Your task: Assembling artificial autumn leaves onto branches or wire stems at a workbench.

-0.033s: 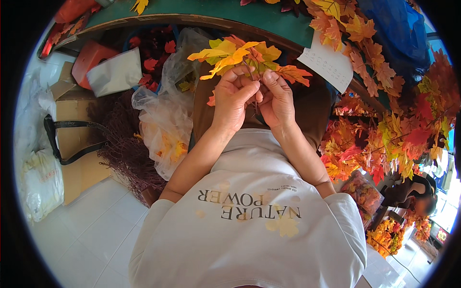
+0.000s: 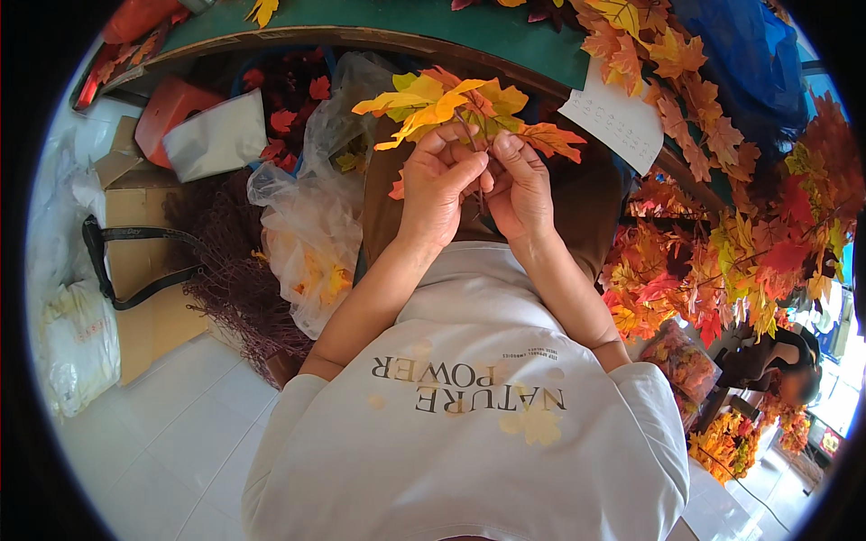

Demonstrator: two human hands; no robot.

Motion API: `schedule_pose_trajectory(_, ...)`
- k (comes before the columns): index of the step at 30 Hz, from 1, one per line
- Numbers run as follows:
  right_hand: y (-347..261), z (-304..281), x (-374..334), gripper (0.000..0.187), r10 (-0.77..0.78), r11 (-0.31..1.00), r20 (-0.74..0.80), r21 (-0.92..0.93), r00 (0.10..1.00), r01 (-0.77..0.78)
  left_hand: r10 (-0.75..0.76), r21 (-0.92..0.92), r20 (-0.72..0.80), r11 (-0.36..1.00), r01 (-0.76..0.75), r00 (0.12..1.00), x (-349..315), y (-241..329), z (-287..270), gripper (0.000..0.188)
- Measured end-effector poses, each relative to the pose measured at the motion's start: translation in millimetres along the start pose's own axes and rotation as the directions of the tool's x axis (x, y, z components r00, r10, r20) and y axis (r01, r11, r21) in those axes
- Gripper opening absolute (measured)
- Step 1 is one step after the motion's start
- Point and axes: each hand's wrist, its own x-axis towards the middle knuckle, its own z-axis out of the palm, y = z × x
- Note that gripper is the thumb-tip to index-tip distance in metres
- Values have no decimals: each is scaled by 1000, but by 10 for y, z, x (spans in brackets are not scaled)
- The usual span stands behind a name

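Green table (image 2: 424, 27) arcing across top of view; loose orange and red leaves heaping along its right edge (image 2: 722, 207), white paper sheet (image 2: 613, 117) hanging off the rim just beside them. Risk: paper sitting half over the edge, likely sliding off if an elbow or the leaf pile is nudging it.

Floor at left crowding with cardboard box (image 2: 135, 270), dark twig bundle (image 2: 234, 270) and clear plastic bag of leaves (image 2: 311, 234) leaning against the knee. Risk: bag mouth gaping, contents probably spilling if the leg is shifting.

Sprig of yellow and orange artificial leaves (image 2: 451, 104) held up in front of the chest, below the table edge, between both hands. Left hand (image 2: 437, 185) closing around the stems from the left, fingers curled, thumb pressing across. Right hand (image 2: 519, 185) pinching the same stems from the right, fingertips meeting those of the left. Both hands gripping, neither open.

Judging likely failures at the sprig itself: thin stems bunching under two opposed pinches, so one stem possibly slipping out of the bundle and dropping to the lap; leaves fanning unevenly, orange leaf at right (image 2: 550, 140) sticking out sideways and prone to catching on the table rim; leaf probably popping off its stem if twisting hard. Stem junction hiding behind the fingers, so binding not checkable.
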Motion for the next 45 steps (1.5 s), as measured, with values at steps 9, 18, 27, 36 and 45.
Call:
schedule_pose_trajectory(9,43,3,-15,7,-65,998,-24,-23,998,64,-3,-10,10,1000,3,1000,6,-11,0,30)
schedule_pose_trajectory(18,80,-60,13,6,-26,999,-30,36,999,27,3,27,28,1000,-4,1000,18,-29,-39,30)
schedule_pose_trajectory(27,105,-71,15,6,-49,998,-53,29,997,50,11,47,3,999,-12,1000,30,-60,-53,29)
schedule_pose_trajectory(36,119,-74,10,6,-55,998,-34,37,998,57,-1,47,-19,999,1,1000,28,-61,-49,29)
schedule_pose_trajectory(45,142,-107,-16,3,-146,989,-28,-39,989,145,-2,77,19,997,1,1000,43,-91,-89,28)
